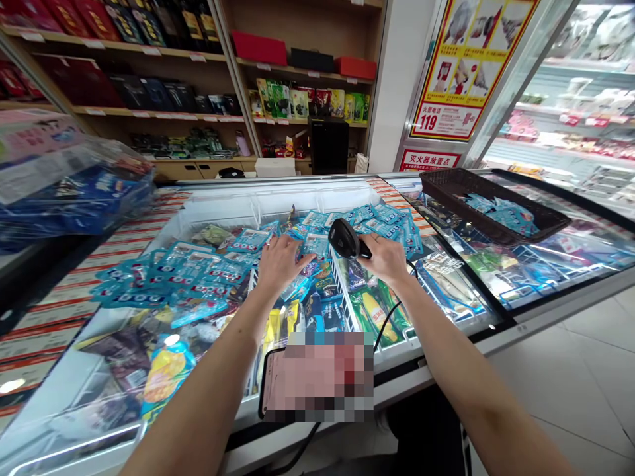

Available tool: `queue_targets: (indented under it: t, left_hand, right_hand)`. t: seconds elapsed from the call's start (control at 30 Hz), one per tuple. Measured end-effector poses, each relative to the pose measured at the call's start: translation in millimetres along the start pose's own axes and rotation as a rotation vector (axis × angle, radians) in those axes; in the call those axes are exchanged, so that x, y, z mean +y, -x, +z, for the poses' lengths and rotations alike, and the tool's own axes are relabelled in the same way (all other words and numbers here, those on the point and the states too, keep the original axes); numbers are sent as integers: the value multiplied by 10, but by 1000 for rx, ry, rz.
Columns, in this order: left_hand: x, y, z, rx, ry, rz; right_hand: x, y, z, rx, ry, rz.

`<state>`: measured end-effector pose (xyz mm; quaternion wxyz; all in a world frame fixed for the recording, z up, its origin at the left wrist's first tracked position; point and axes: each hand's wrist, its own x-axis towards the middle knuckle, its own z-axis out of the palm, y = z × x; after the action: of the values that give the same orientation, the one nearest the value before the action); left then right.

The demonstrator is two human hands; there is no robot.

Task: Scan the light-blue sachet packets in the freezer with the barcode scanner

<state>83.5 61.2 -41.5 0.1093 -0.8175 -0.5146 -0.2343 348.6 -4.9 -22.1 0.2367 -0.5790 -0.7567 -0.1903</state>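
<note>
My right hand [387, 258] is wrapped round the handle of a black barcode scanner [343, 238], whose head tilts toward the left over the freezer. A black cable [387, 324] hangs from it. My left hand [280, 266] is open, palm down, with the thumb apart from the fingers, over small blue packets; whether the fingertips touch one is unclear. Many blue packets [198, 268] lie spread on the freezer's glass top to the left. More blue packets [389, 219] are heaped beyond the scanner.
A phone-like device [268, 383], mostly pixelated, lies at the freezer's front edge. Under the glass are bagged foods and white wire dividers [342, 291]. A brown basket [446, 188] holding blue packets stands at right. Wrapped goods [74, 192] are at left. Shelves [307, 69] stand behind.
</note>
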Motion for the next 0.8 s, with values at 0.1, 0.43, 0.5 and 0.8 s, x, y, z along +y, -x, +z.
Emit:
queue_targets:
  t: [0.1,0.43,0.5,0.8]
  left_hand:
    - [-96,-40,69,-44,174,43]
    - [-195,-49,84,65,530,-213]
    - [-180,-48,50,72,504,-227]
    - [-137,-37,-40,117,469,-169]
  right_hand:
    - [2,2,-1,3,0,-8]
    - [-19,7,-8,-32,12,-33]
    - [-23,9,-9,-31,12,-29]
    - [-53,4,-53,-79,-4,-62]
